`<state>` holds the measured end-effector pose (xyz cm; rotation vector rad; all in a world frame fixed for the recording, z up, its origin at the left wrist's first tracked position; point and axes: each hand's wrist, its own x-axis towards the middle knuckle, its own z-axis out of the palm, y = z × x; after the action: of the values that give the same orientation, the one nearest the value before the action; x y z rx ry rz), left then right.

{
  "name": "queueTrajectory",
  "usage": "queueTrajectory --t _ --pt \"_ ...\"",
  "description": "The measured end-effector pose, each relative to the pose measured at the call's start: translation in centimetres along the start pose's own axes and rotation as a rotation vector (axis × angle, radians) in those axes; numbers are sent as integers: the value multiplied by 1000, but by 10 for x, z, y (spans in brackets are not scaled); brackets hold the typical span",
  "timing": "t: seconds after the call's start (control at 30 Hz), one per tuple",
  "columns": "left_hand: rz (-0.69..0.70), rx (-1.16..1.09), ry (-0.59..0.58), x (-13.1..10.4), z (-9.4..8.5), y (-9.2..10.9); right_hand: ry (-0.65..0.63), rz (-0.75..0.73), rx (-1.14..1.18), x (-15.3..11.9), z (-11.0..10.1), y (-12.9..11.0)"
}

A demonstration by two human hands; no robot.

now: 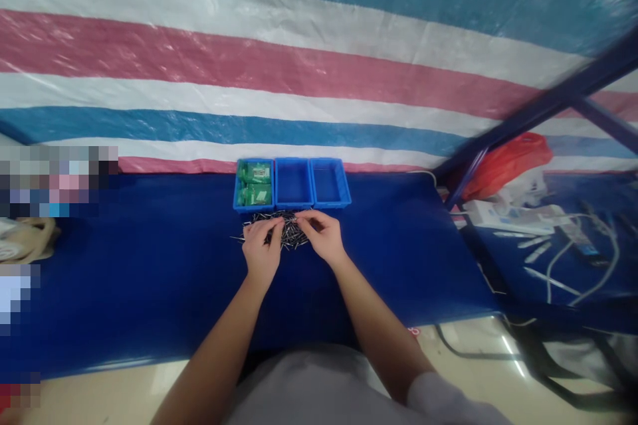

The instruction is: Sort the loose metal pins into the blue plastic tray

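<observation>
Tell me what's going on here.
A person's left hand and right hand are at a pile of thin dark pieces on a blue table. Whether either grips a piece is too small to tell. Just beyond the pile stand three blue bins in a row; the leftmost holds green packets.

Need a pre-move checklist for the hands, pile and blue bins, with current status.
1. Both hands at the pile: ok, left hand and right hand are at the pile of thin pieces.
2. Piece held at the fingertips: cannot tell, too small.
3. Blue bins lined up: ok, three side by side beyond the pile.
4. Green packets inside the left bin: ok.
5. Pile compact: not ok, pieces poke out at its edges.
</observation>
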<state>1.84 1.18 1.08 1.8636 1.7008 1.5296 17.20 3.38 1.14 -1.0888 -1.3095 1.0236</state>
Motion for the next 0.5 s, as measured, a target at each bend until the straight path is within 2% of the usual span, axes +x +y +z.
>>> queueTrajectory --t 0.33,0.5 --pt "-43 5 10 -2 0 -3 -73 24 -15 -1 4 -1" --pt "-60 25 -18 -2 1 -5 -54 -52 -148 -2 5 -7"
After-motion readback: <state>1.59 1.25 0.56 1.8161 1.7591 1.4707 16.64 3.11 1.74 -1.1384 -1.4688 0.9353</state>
